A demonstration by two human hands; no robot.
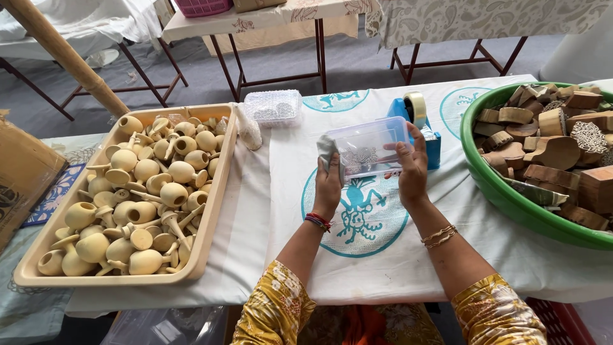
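Holding a clear plastic box [367, 148] lengthwise between them, the left hand [328, 181] pinches a cloth [327, 150] at its left end while the right hand [412, 165] grips the right end.

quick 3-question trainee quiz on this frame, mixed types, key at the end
1. True or false: the left hand holds a cloth against the clear plastic box.
2. What fills the beige tray? A) wooden pots B) tape rolls C) folded cloths
3. Fill in: the carved wooden blocks lie in a ___ basin.

Key: 1 true; 2 A; 3 green. The right hand grips the box's other end.
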